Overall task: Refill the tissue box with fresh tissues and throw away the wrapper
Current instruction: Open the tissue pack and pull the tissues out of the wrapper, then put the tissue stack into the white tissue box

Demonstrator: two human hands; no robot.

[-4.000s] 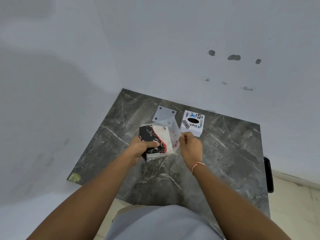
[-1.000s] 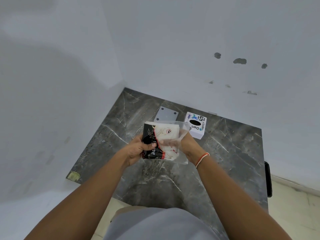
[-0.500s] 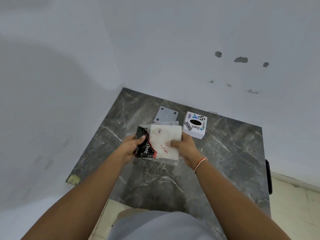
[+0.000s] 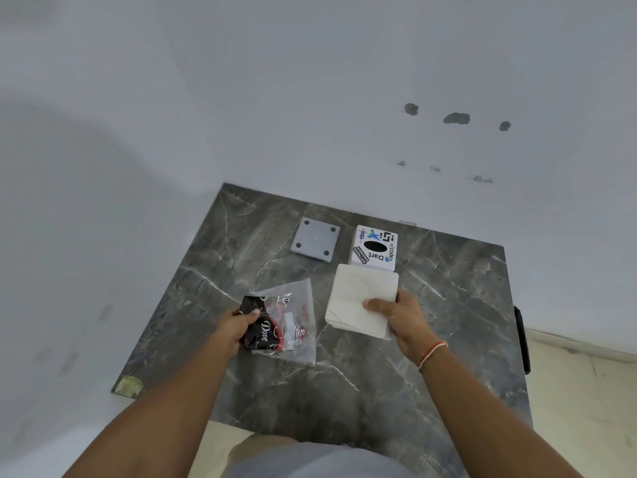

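Note:
My right hand grips a stack of white tissues just in front of the white tissue box, which has stickers and a dark oval slot on top. My left hand pinches the emptied clear plastic wrapper by its black printed end; the wrapper hangs just over the dark marble table. A grey square base plate with four round feet lies to the left of the box.
The table stands in a corner, with white walls close behind and to the left. A dark object sticks out at the table's right edge. Pale floor shows to the right.
The tissue stack has come out of the wrapper. My right hand moved right with the tissues toward the box, while my left hand kept the empty wrapper on the left.

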